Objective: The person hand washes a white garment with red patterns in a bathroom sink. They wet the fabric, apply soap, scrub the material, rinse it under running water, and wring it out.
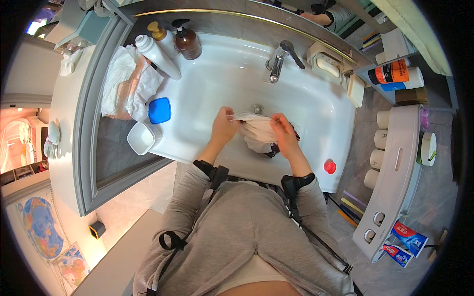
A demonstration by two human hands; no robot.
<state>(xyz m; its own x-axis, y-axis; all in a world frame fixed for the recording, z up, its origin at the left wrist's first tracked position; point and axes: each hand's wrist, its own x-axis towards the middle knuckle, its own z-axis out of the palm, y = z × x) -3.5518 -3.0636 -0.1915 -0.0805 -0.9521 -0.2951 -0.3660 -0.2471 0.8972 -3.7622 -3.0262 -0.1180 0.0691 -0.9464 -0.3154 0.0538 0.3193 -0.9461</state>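
Observation:
Over the white washbasin (207,85), my two hands hold a whitish piece of fabric (258,127) stretched between them. My left hand (226,125) pinches its left end, beside a small dark spot. The fingers of my right hand (286,135) grip the other end. Beneath hangs a greyish-white part with black patches (255,145); a bit of red shows behind my right hand. Whether this is one piece or two, I cannot tell. Just beyond the fabric is the metal drain (258,109). A chrome faucet (277,66) rises from the basin's back rim.
Left of the basin are an amber pump bottle (189,46), a white bottle (159,59), crumpled white cloth (126,79), a blue lid (160,110) and a white tub (142,140). A red cap (330,166) sits on the right rim, below a soap dish (327,66).

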